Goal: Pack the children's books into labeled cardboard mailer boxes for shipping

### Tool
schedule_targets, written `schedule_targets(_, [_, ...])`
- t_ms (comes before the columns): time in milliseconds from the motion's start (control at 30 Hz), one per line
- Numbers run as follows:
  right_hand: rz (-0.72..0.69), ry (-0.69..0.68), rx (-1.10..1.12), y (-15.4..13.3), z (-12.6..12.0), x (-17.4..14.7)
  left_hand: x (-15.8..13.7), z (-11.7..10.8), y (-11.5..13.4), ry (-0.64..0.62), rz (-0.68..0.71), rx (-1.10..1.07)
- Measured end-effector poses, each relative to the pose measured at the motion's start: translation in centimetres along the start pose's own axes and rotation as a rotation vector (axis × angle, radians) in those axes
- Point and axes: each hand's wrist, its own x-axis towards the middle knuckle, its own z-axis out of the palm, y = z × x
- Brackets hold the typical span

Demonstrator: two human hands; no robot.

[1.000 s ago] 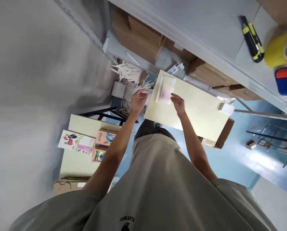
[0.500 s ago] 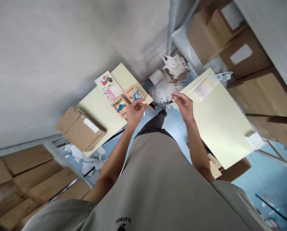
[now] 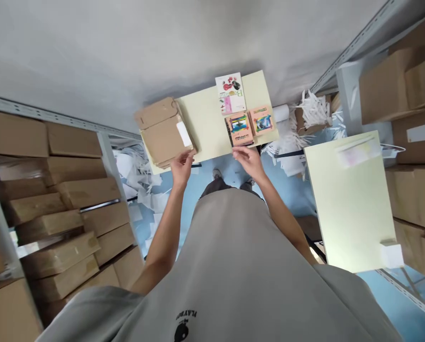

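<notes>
My left hand (image 3: 182, 168) is by the front right corner of a stack of flattened cardboard boxes (image 3: 162, 135) with a white label. Its fingers are loosely bent, slightly apart from the thumb, with nothing seen in them; I cannot tell whether it touches the cardboard. My right hand (image 3: 250, 162) hovers at the table's front edge, fingers loosely stretched and holding nothing visible. Just beyond it lie an orange-covered book stack (image 3: 239, 130) and, to its right, another orange book (image 3: 262, 121). Behind them is a white book (image 3: 231, 92) with a red and black picture on its cover.
These things lie on a pale yellow table (image 3: 205, 121) against the wall. A second yellow table (image 3: 351, 199) stands at right, bearing a small white box (image 3: 392, 255). Shelves of cardboard boxes (image 3: 51, 183) flank both sides. Shredded paper (image 3: 315, 111) and loose sheets (image 3: 139, 171) lie about.
My view and body have turned left, so the table with the books now lies straight ahead. My left hand has come to the cardboard stack, my right hand to the books. Neither has picked anything up.
</notes>
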Motion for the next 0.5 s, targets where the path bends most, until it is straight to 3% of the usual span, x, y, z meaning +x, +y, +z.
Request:
schedule_targets(167, [0.117, -0.114, -0.22, 4.3, 8.3, 4.2, 5.5, -6.0, -5.5, 0.05, -0.095, 0.076])
schedule_targets(333, [0.221, -0.075, -0.556, 7.3, 16.5, 9.4, 10.8, -12.5, -11.5, 0.078, -0.149, 0.238])
schedule_targets(500, [0.355, 0.031, -0.849, 9.3, 22.8, 12.8, 14.0, -14.8, -15.7, -0.032, -0.126, 0.423])
